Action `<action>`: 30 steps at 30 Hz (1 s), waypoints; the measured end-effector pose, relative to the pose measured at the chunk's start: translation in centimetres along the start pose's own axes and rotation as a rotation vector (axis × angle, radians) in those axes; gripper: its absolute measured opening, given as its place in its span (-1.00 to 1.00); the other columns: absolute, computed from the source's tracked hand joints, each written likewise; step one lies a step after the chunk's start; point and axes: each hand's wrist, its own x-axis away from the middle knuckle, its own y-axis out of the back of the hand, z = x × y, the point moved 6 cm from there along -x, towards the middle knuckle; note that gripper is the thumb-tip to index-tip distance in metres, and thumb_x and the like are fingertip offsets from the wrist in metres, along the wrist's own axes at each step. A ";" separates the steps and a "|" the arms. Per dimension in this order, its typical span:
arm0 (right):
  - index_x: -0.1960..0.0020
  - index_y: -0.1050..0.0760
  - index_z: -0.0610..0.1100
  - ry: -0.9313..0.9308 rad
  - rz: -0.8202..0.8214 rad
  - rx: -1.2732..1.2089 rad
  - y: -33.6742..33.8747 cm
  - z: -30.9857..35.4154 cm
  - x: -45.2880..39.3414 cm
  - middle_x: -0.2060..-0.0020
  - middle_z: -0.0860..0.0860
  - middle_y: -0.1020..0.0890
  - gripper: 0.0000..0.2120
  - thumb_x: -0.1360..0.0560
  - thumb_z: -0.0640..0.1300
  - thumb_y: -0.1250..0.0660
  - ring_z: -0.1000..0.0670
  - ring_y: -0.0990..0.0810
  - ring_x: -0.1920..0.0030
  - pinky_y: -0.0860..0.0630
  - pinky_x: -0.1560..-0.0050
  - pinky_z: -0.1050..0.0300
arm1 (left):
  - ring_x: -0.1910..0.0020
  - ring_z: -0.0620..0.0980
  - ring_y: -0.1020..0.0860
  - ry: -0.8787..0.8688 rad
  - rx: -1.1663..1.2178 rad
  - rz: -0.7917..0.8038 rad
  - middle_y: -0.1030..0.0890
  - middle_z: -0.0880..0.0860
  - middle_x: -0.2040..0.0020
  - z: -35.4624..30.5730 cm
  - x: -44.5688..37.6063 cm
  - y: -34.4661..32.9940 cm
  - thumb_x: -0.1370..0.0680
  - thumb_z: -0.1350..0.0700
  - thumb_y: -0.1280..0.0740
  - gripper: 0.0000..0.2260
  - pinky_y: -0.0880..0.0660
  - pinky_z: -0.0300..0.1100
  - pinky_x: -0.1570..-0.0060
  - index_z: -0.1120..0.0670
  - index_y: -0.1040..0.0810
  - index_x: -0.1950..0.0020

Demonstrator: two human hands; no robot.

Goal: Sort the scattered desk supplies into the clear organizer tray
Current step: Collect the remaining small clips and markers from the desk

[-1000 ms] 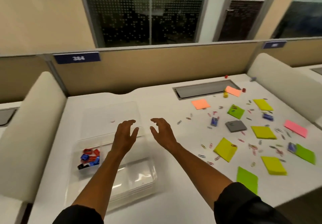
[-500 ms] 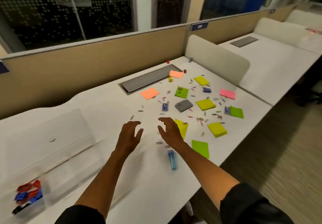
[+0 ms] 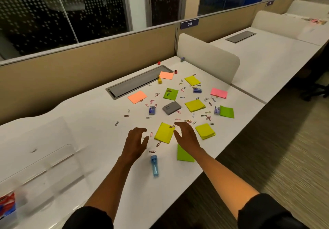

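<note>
I've got both hands over the white desk (image 3: 92,129), palms down. Left hand (image 3: 135,144) w/ fingers spread & curled, holding nothing; right hand (image 3: 186,136) same, open, empty. Btwn them lies a yellow sticky pad (image 3: 164,133), a paper clip on its far corner. Green pad (image 3: 184,154) sits near side, partly under my right wrist. Blue tube (image 3: 154,165) lies near my left wrist. More pads, clips, a grey block (image 3: 171,107) scattered farther out. Clear organizer tray (image 3: 41,159) is well left, red & blue bits in its near-left compartment.

Beige partition (image 3: 89,72), perhaps dark windows (image 3: 71,15)
</note>
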 end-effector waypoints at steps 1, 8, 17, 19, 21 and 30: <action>-0.31 -0.43 -0.11 0.009 0.002 0.003 0.4 -0.6 0.1 -0.25 -0.08 -0.50 -0.66 -0.55 -0.14 -0.28 -0.09 -0.39 -0.32 -0.29 -0.31 0.11 | -0.13 0.14 -0.48 -0.001 -0.001 0.005 -0.56 0.13 -0.17 -0.7 0.0 -0.4 -0.51 0.14 -0.38 -0.71 -0.37 -0.11 -0.10 0.14 -0.52 -0.22; -0.36 -0.38 -0.15 0.060 0.018 0.008 4.7 -5.3 0.3 -0.29 -0.12 -0.45 -0.57 -0.52 -0.12 -0.30 -0.15 -0.39 -0.31 -0.36 -0.31 -0.09 | -0.09 0.16 -0.49 0.006 0.012 0.023 -0.55 0.14 -0.14 -6.9 -1.0 -5.1 -0.50 -0.10 -0.22 -0.59 -0.45 0.00 -0.07 0.14 -0.50 -0.23; -0.53 -0.04 -0.01 -0.007 0.124 0.118 8.7 -11.5 -0.5 -0.53 -0.02 -0.07 -0.33 -0.53 0.07 -0.27 -0.06 -0.04 -0.52 -0.13 -0.45 -0.03 | -0.47 0.11 -0.22 0.057 -0.064 0.073 -0.31 0.12 -0.46 -11.9 -2.2 -10.8 -0.52 -0.10 -0.32 -0.48 -0.22 0.04 -0.40 0.04 -0.34 -0.43; -0.54 -0.03 -0.01 -0.024 0.126 0.122 9.1 -12.6 -0.8 -0.53 -0.03 -0.07 -0.31 -0.53 0.07 -0.28 -0.07 -0.05 -0.51 -0.13 -0.44 -0.01 | -0.48 0.11 -0.19 0.054 -0.090 0.092 -0.27 0.11 -0.49 -12.6 -2.7 -11.7 -0.52 -0.10 -0.32 -0.46 -0.19 0.02 -0.41 0.03 -0.31 -0.45; -0.54 -0.03 -0.02 -0.029 0.121 0.129 9.3 -13.6 -1.1 -0.53 -0.04 -0.08 -0.30 -0.52 0.07 -0.29 -0.08 -0.09 -0.51 -0.15 -0.43 0.00 | -0.49 0.10 -0.16 0.063 -0.109 0.115 -0.23 0.10 -0.51 -12.9 -3.3 -12.5 -0.52 -0.13 -0.30 -0.45 -0.14 0.00 -0.42 0.01 -0.29 -0.47; -0.53 -0.08 -0.06 -0.055 0.104 0.136 9.1 -15.7 -5.9 -0.51 -0.10 -0.14 -0.33 -0.53 0.06 -0.29 -0.13 -0.11 -0.50 -0.16 -0.44 -0.05 | -0.49 0.10 -0.17 0.039 -0.109 0.151 -0.23 0.11 -0.51 -12.2 -9.7 -15.0 -0.54 -0.12 -0.29 -0.47 -0.18 0.02 -0.42 0.02 -0.29 -0.46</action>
